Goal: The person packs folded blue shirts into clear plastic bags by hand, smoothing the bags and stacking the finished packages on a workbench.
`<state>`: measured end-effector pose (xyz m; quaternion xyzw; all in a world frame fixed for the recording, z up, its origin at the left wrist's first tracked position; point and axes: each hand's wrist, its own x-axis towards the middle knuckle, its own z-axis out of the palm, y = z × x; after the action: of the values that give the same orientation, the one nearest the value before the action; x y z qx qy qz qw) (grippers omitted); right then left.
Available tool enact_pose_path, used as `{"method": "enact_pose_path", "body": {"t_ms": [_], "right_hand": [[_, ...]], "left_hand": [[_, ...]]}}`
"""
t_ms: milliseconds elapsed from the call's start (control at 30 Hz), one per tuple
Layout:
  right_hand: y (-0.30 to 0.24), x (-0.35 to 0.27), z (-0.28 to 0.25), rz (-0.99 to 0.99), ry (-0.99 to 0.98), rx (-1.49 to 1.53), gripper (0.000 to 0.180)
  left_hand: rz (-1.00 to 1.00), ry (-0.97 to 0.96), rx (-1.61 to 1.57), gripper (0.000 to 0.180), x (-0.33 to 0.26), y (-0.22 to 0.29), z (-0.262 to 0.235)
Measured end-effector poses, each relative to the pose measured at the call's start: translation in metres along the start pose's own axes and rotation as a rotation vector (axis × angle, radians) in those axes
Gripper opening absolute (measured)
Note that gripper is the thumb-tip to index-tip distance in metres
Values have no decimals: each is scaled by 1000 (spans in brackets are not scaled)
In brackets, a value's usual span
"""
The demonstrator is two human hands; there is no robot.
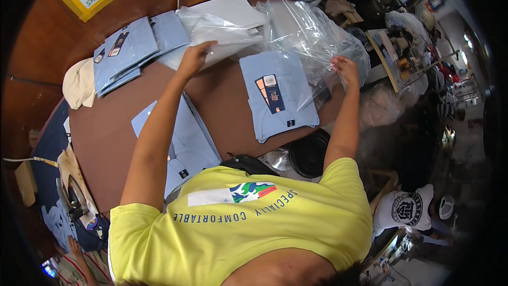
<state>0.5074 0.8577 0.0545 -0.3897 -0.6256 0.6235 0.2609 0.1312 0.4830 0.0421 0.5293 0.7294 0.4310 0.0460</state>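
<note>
My left hand [194, 59] is closed at the near edge of a stack of clear plastic bags [225, 34], its fingertips pinching the film. On the right, my right hand [345, 69] pinches the edge of a large, crinkled clear plastic bag [301, 29]. Between my hands lies a folded light blue shirt [248, 82] with a dark and orange hang tag [270, 94]. The plastic reaches over its right side; whether the shirt is inside cannot be made out. Under my left forearm lies another folded blue shirt [193, 132], partly hidden.
Bagged blue shirts [127, 47] are piled at the far left of the brown table [100, 143], beside a beige cloth [79, 85]. White sheets [233, 10] lie on the plastic stack. A black round stool [309, 153] stands at the near edge. Another person [405, 209] is at the right.
</note>
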Motion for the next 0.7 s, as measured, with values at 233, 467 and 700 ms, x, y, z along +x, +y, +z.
{"method": "enact_pose_path", "body": {"t_ms": [233, 467, 700], "right_hand": [[-8, -10, -7, 25, -6, 44, 24], [-12, -29, -69, -32, 168, -21, 21], [-98, -86, -30, -153, -195, -243, 16]], "left_hand": [[-249, 119, -367, 27, 7, -49, -19], [-460, 262, -469, 24, 4, -67, -32], [-76, -286, -287, 78, -6, 73, -10]]}}
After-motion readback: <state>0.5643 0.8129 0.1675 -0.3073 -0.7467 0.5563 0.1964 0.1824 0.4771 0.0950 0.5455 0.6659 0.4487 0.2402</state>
